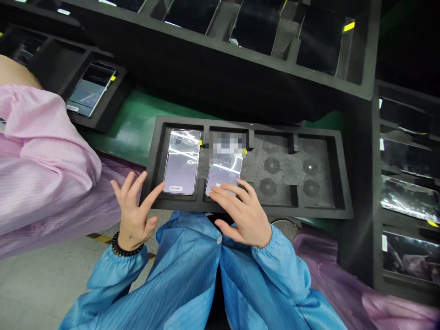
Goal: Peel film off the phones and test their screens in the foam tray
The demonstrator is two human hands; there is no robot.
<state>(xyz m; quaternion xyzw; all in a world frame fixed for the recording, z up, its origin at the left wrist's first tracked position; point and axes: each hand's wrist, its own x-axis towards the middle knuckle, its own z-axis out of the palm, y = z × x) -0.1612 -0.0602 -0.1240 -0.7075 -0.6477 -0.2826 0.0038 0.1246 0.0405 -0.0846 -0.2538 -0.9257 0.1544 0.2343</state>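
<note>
A black foam tray [316, 211] lies in front of me, with two phones in its left compartments. The left phone [182, 169] rests face up, with a white label at its lower end and a yellow tab at its side. Fingers spread, my left hand [134, 211] has its index fingertip at that phone's lower left corner. My right hand [242, 211] lies over the lower end of the second phone [223, 176], its fingers stretched out and partly covering it. Whether the right fingertips press on the glass or hover, I cannot tell.
Behind stands a raised black foam tray [220, 50] with several dark phones. Another tray [378, 183] of phones is at the right. At the left, a person's pink sleeve [44, 151] reaches towards a tray holding a phone [91, 91]. Green table surface [137, 121] shows between.
</note>
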